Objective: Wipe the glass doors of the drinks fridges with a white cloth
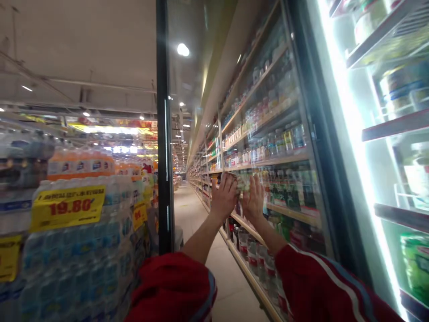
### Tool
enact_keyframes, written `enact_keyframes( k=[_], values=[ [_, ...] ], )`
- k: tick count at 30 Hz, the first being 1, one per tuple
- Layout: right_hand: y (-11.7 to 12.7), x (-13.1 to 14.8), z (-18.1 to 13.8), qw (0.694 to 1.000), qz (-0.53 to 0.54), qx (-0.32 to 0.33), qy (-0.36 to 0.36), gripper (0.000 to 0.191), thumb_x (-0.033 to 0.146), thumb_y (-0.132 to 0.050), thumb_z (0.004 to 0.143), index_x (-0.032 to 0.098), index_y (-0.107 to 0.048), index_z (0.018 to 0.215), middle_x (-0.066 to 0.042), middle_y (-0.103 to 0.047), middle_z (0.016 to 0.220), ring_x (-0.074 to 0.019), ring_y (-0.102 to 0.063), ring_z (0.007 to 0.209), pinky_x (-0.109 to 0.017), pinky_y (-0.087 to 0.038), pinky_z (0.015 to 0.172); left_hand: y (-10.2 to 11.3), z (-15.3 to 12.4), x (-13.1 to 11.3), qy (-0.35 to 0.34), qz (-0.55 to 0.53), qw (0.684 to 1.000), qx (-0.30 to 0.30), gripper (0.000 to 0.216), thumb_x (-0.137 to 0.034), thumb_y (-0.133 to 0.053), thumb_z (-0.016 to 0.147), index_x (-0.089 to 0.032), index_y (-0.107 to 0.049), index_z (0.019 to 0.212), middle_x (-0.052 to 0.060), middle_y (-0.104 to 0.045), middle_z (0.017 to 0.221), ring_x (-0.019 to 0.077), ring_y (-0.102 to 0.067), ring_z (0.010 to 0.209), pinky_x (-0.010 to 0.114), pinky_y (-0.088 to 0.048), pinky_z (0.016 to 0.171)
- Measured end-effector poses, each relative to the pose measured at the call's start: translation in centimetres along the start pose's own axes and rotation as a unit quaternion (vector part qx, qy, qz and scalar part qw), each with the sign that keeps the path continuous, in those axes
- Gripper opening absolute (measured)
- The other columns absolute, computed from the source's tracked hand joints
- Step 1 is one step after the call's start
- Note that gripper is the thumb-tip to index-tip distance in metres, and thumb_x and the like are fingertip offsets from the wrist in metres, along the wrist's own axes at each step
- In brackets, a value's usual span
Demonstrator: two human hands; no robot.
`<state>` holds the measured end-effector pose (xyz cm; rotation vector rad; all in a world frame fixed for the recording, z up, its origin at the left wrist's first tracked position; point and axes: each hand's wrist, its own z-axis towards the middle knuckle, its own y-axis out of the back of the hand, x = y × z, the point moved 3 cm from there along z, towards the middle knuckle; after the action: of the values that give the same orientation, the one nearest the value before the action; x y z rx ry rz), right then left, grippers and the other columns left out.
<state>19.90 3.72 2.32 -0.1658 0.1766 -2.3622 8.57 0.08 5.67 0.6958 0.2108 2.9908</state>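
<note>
Both my hands are raised at the middle of the view, in front of the glass door (208, 58) of an upright cooler, which stands swung open. Between and under my fingers is a pale, crumpled cloth (240, 181), blurred and partly hidden. My left hand (224, 193) presses on its left side, fingers bent over it. My right hand (253, 199) holds its right side, fingers pointing up. The cloth appears to lie against the pane; exact contact is hard to make out.
To the right is the lit cooler interior with shelves (395, 125) of packaged goods. Bottle packs (73, 250) with a yellow price sign (68, 208) are stacked on the left. Through the glass show long drink shelves (295, 158) and an aisle floor (189, 210). The door's dark frame (164, 134) stands upright.
</note>
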Motion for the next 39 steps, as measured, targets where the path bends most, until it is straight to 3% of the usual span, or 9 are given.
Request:
enact_keyframes(
  k=[7,12,17,20,25,28,34,36,39],
  values=[
    [-0.2,-0.8,-1.4,0.99,-0.107,0.039,0.078,0.051,0.032,-0.032,0.093,0.019,-0.029,0.143,-0.014,-0.036,0.146,-0.0259,-0.013,0.142,-0.054,-0.02,0.109,2.3,-2.0,6.0,0.077,0.017,0.996,-0.035,0.044,-0.032,-0.048,0.084,-0.012,-0.052,0.123,0.017,-0.046,0.138,0.0319,-0.033,0.135,0.062,-0.012,0.109],
    [-0.2,-0.4,-1.3,0.983,-0.141,0.068,0.092,0.05,0.033,-0.034,0.092,0.016,-0.036,0.139,-0.013,-0.034,0.147,-0.0272,-0.007,0.142,-0.054,-0.016,0.11,1.2,-1.4,3.5,0.086,0.002,0.996,-0.033,0.055,-0.037,-0.051,0.083,-0.01,-0.045,0.131,0.018,-0.039,0.143,0.0342,-0.022,0.139,0.06,-0.016,0.109],
    [-0.3,-0.4,-1.5,0.977,-0.166,0.094,0.094,0.051,0.035,-0.036,0.092,0.016,-0.038,0.139,-0.012,-0.033,0.148,-0.0288,-0.006,0.142,-0.056,-0.016,0.11,0.4,-1.3,1.8,0.05,-0.006,0.999,0.001,0.053,-0.035,-0.05,0.085,-0.022,-0.043,0.135,0.011,-0.036,0.146,0.0321,-0.018,0.14,0.059,-0.013,0.11],
    [-0.4,-0.4,-1.6,0.976,-0.169,0.106,0.087,0.053,0.036,-0.036,0.091,0.017,-0.035,0.141,-0.011,-0.032,0.149,-0.0288,-0.007,0.142,-0.055,-0.016,0.11,1.0,-2.4,4.7,0.06,0.001,0.998,0.011,0.05,-0.031,-0.046,0.087,-0.023,-0.043,0.135,0.011,-0.038,0.145,0.0301,-0.022,0.139,0.059,-0.011,0.111],
    [-0.4,-0.5,-1.6,0.977,-0.168,0.106,0.082,0.052,0.034,-0.037,0.091,0.019,-0.036,0.14,-0.009,-0.033,0.149,-0.028,-0.007,0.142,-0.054,-0.017,0.11,2.4,-4.5,10.5,0.211,0.026,0.975,-0.057,0.052,-0.03,-0.046,0.086,-0.016,-0.042,0.135,0.018,-0.035,0.146,0.0337,-0.022,0.139,0.063,-0.014,0.107],
    [-0.4,-0.5,-1.6,0.977,-0.169,0.105,0.081,0.052,0.034,-0.037,0.09,0.019,-0.036,0.14,-0.01,-0.033,0.148,-0.0274,-0.006,0.142,-0.054,-0.017,0.11,1.9,-4.6,9.2,0.188,0.019,0.981,-0.055,0.05,-0.03,-0.048,0.085,-0.017,-0.045,0.133,0.017,-0.035,0.146,0.0325,-0.017,0.14,0.061,-0.014,0.108],
    [-0.5,-0.7,-1.7,0.976,-0.171,0.098,0.093,0.053,0.037,-0.037,0.091,0.017,-0.037,0.14,-0.011,-0.033,0.148,-0.0278,-0.008,0.142,-0.055,-0.015,0.11,0.2,-4.1,2.7,0.011,-0.007,1.0,0.018,0.045,-0.035,-0.048,0.087,-0.023,-0.048,0.131,0.011,-0.037,0.146,0.0297,-0.016,0.141,0.057,-0.011,0.111],
    [-0.5,-0.7,-1.6,0.976,-0.169,0.1,0.089,0.053,0.036,-0.037,0.09,0.017,-0.037,0.139,-0.011,-0.033,0.148,-0.0279,-0.008,0.142,-0.055,-0.014,0.11,0.4,-4.4,3.2,0.009,-0.017,1.0,0.025,0.045,-0.035,-0.046,0.088,-0.024,-0.047,0.131,0.011,-0.037,0.146,0.0281,-0.017,0.141,0.056,-0.007,0.112],
    [-0.4,-0.6,-2.0,0.976,-0.171,0.112,0.071,0.052,0.034,-0.037,0.09,0.016,-0.038,0.139,-0.011,-0.033,0.149,-0.0274,-0.009,0.142,-0.055,-0.012,0.111,1.4,-5.2,6.6,0.09,-0.028,0.996,-0.006,0.047,-0.035,-0.046,0.087,-0.021,-0.046,0.132,0.013,-0.033,0.148,0.0283,-0.019,0.14,0.056,-0.004,0.112]
  ],
)
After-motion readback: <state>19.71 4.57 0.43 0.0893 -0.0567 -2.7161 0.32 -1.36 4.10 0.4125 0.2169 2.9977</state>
